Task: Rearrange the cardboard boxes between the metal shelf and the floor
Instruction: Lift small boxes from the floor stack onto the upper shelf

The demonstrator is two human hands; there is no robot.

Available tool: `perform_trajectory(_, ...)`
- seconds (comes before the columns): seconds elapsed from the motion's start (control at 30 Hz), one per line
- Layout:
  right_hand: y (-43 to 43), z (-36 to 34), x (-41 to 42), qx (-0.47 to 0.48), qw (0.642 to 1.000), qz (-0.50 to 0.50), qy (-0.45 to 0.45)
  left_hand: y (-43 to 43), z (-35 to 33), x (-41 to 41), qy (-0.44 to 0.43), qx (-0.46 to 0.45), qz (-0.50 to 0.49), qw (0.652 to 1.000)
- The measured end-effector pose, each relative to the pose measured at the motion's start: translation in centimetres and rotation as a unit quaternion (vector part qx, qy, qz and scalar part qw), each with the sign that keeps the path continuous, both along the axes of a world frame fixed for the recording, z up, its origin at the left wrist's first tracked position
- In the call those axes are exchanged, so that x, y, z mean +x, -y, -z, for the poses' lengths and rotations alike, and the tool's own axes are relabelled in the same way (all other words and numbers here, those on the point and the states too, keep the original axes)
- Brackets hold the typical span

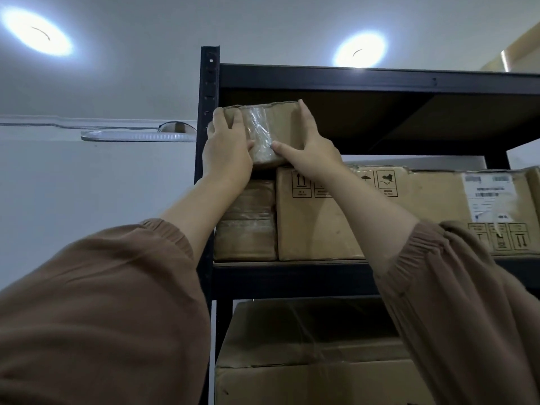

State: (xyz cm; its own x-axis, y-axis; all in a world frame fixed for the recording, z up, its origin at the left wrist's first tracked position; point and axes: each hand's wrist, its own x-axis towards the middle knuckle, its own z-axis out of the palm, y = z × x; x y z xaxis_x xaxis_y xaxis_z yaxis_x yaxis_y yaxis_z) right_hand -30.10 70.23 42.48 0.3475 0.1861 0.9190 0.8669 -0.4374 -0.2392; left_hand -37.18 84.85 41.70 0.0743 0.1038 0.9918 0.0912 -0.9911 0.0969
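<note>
Left hand [226, 152] and right hand [311, 147], fingers curled, grip small taped box [273, 124] by its sides above stacked boxes [245, 220] on metal shelf [292, 271].

A small cardboard box [271, 133], banded with clear tape, is tilted at the left end of the black metal shelf [292, 277], gripped between the left hand [226, 153] and right hand [309, 144]. It is just above a wrapped stack of small boxes [245, 220] and a large printed box [380, 217]. Another large box [306, 361] fills the tier below.
</note>
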Motion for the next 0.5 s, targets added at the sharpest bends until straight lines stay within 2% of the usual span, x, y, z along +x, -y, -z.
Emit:
perform_trajectory(0.1,-0.1,-1.0,0.3,-0.044,0.999,0.005,-0.014,-0.6,0.1,0.5,0.023,0.034,-0.112,0.993)
perform_trajectory(0.27,0.2,-1.8,1.1,-0.055,0.997,-0.041,-0.036,-2.1,-0.1,-0.2,-0.005,-0.016,-0.077,0.997)
perform_trajectory(0.33,0.1,-2.3,1.3,-0.078,0.995,-0.05,-0.048,-2.8,0.0,-0.8,-0.011,-0.087,0.025,0.996)
perform_trajectory(0.4,-0.2,-2.9,1.4,-0.089,0.992,-0.07,-0.054,-4.2,0.1,-0.7,-0.012,-0.185,0.172,0.968)
perform_trajectory(0.5,-0.8,-3.4,1.6,-0.076,0.992,-0.09,-0.047,-6.0,0.4,0.2,-0.038,-0.331,0.383,0.862)
